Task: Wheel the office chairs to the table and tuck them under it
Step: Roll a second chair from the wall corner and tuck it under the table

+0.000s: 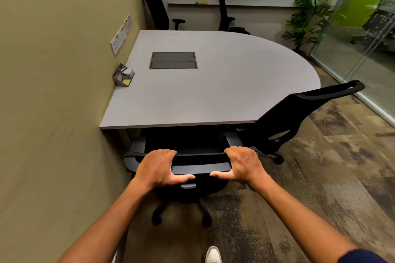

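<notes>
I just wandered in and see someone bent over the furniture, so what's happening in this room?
A person is tidying a small meeting room. Both the left hand and the right hand grip the top of the backrest of a black office chair, whose seat is already partly under the near edge of the grey table. A second chair sits tucked at the table's rounded right side. Two more chairs stand at the far side, by the whiteboard wall.

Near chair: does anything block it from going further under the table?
Nothing visible does. Both hands, left and right, grip the top of the near chair, whose seat is already under the table edge. The second chair sits to its right, close beside it. The space under the table is hidden.
</notes>
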`<state>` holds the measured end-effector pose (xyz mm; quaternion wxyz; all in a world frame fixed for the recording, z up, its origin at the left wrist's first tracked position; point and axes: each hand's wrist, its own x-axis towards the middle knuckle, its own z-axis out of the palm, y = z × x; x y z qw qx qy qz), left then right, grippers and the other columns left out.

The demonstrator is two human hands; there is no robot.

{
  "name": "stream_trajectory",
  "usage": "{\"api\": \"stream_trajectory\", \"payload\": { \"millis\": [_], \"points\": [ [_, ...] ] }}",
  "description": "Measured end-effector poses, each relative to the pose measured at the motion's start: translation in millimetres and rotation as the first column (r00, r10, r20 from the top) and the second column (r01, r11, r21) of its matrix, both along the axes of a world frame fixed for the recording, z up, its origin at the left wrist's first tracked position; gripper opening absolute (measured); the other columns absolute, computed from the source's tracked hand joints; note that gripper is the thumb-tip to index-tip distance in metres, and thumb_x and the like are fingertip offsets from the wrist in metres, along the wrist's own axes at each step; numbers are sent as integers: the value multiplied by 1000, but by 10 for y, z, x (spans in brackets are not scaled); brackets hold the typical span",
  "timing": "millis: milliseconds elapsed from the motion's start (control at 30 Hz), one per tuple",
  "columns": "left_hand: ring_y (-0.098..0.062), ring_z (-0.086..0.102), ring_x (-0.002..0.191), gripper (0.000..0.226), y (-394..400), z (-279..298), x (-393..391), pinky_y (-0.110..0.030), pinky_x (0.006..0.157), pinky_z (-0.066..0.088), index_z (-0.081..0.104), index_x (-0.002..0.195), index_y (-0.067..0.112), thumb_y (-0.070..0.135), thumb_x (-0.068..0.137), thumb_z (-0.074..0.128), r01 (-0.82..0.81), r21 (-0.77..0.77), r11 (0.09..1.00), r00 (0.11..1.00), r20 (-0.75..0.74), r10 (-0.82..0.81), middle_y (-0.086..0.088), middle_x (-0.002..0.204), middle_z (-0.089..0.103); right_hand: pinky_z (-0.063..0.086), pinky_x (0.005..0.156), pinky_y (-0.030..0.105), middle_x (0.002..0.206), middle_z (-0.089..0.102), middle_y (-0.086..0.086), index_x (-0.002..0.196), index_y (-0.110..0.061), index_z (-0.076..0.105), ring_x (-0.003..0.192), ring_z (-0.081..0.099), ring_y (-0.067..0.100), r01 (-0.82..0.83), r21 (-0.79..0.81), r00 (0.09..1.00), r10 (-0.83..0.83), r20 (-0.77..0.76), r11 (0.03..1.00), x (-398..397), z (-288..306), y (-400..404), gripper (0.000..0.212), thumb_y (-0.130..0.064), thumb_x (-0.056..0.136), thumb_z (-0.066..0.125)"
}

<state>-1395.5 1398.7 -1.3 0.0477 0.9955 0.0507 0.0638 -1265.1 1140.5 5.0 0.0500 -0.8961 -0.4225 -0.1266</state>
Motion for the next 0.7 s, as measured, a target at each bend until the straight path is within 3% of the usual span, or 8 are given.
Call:
{"api": "stream_trajectory", "payload": {
  "millis": [267, 567, 700],
  "points": [
    [-18, 69, 85, 107, 140, 106, 455, -38, 75, 60, 69, 102, 18, 107, 58, 28, 25, 15, 1000, 1000, 13, -26, 5, 97, 74, 19, 46, 24, 62, 53, -2, 65, -16, 50, 51, 43, 14, 5, 12, 1000, -5, 16, 1000, 433, -16, 105, 93, -101, 68, 14],
    [-19, 70, 89, 104, 761, 136, 591, -36, 74, 59, 70, 103, 21, 106, 58, 32, -37, 32, 999, 999, 40, 35, 5, 99, 75, 22, 46, 25, 60, 52, -2, 63, -16, 49, 50, 48, 17, -74, 73, 997, 73, 14, 995, 692, -26, 770, 89, -100, 71, 22],
    [-21, 70, 89, 104, 717, 37, 731, -38, 75, 59, 70, 102, 20, 106, 56, 34, -37, 26, 999, 999, 22, 37, 3, 97, 75, 35, 44, 30, 60, 53, -2, 63, -16, 50, 52, 51, 18, -34, 70, 999, 35, -13, 997, 832, -85, 737, 91, -102, 67, 21]
  ]
}}
